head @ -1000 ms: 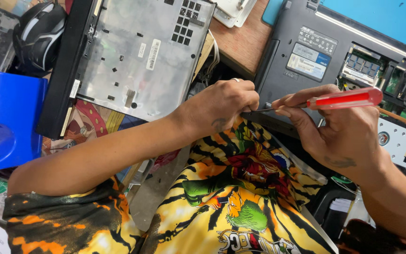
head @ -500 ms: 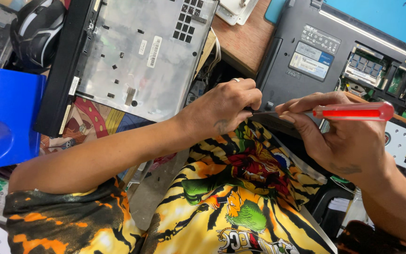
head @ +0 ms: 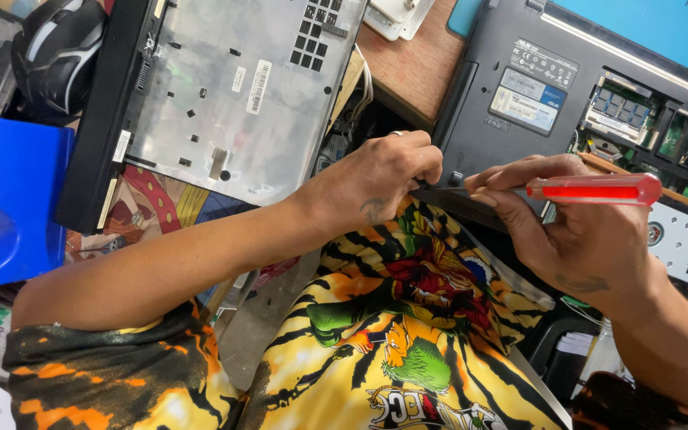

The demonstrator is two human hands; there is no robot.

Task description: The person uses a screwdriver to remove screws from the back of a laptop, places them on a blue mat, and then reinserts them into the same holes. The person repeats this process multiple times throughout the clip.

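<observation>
Here we see our right hand [head: 575, 231] closed around a screwdriver with a clear red handle [head: 595, 189], held nearly level, its handle lying between thumb and curled fingers and its thin shaft running left toward our left hand [head: 376, 179]. That left hand is curled into a loose fist with the fingertips pinched together right at the shaft's end; whatever small part it may pinch there is too small and too hidden for us to tell. Both hands meet at the near left corner of an opened dark laptop [head: 519, 87] that lies bottom-up at the upper right, with green circuit boards, a round fan and a copper pipe laid bare along its right half. The screwdriver's tip sits at that laptop's lower edge, just above our lap, which is covered by a yellow and black printed shirt [head: 408, 342].

To the left, well apart from the hands, lies a second laptop with a silver metal underside [head: 232, 95] and a black rim. A bare strip of the wooden surface [head: 412, 60] shows between the two machines. A blue plastic container [head: 9, 199] stands at the far left, and a black computer mouse [head: 57, 52] rests above it in the corner.
</observation>
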